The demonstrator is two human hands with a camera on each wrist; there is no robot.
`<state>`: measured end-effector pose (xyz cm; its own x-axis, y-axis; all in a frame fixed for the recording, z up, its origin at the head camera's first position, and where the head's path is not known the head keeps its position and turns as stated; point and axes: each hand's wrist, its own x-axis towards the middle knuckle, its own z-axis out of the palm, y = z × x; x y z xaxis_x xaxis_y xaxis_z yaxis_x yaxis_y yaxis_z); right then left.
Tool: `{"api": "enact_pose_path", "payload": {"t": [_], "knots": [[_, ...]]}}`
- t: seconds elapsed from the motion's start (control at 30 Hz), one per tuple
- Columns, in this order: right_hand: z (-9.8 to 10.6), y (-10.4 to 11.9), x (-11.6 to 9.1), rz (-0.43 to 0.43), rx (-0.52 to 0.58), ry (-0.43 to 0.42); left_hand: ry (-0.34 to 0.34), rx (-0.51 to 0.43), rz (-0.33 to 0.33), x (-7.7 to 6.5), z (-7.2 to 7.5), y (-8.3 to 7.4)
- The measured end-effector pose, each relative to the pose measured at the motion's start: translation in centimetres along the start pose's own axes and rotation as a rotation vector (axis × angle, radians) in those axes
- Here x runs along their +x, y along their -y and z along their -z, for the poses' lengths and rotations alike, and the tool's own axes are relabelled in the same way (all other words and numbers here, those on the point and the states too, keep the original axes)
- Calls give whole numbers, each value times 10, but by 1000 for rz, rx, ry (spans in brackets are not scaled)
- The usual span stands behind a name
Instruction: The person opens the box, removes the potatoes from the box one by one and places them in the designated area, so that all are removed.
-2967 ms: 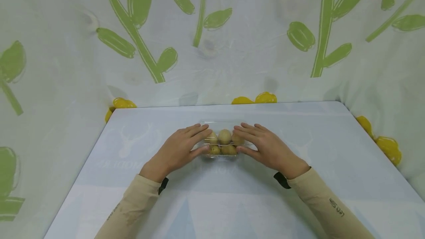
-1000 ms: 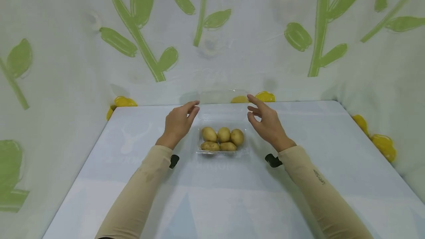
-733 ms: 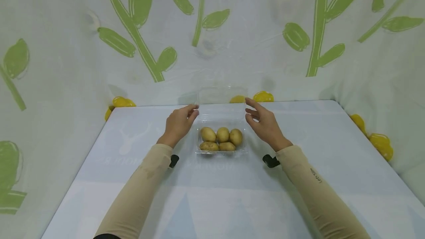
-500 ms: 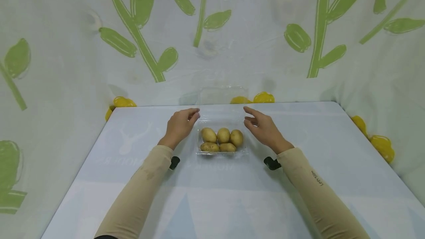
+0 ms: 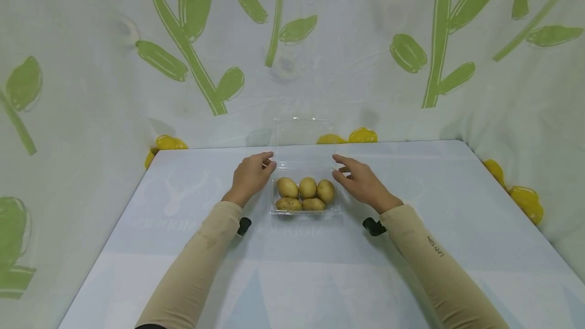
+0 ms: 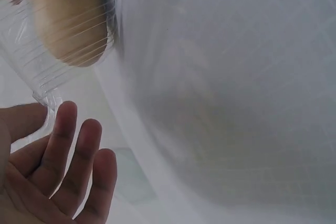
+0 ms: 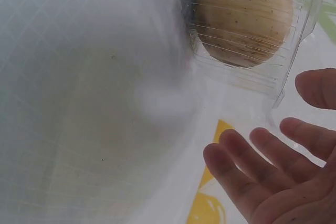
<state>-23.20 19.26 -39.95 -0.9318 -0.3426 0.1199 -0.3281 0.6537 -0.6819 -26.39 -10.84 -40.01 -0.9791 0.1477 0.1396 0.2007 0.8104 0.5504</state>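
Observation:
A clear plastic clamshell box (image 5: 305,212) stands on the table with its lid (image 5: 303,138) raised upright at the back. Several potatoes (image 5: 308,187) lie inside in two rows. My left hand (image 5: 250,175) is at the left side of the box near the hinge. In the left wrist view its thumb (image 6: 26,119) lies against the clear plastic edge, and its other fingers are loosely bent. On the opposite side is my right hand (image 5: 361,181), fingers relaxed and spread. The right wrist view shows a gap between its thumb (image 7: 316,88) and index finger.
The white table (image 5: 292,288) has a pale printed pattern. Behind it and at both sides hangs a floral cloth (image 5: 347,65), and the raised lid stands near the table's back edge. Black wrist cameras (image 5: 375,227) sit under the sleeves.
Three seconds ago both hands lay over the box's sides, on the potatoes' level. The lid then stood up. During the last second both hands have come lower along the lid's sides.

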Motion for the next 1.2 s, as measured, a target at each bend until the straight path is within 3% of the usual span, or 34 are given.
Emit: {"api": "enact_pose_path", "payload": {"t": [0.37,0.67,0.9,1.2], "knots": [[3,-1,1,-69,-9,68,75,-23,54,-1,-1,3],[5,-2,2,-56,-31,92,97,-46,57,0,-2,3],[2,-3,12,-85,-47,99,85,-40,57,0,0,6],[1,-4,18,-99,-54,117,39,-39,7,4,-2,7]]}}
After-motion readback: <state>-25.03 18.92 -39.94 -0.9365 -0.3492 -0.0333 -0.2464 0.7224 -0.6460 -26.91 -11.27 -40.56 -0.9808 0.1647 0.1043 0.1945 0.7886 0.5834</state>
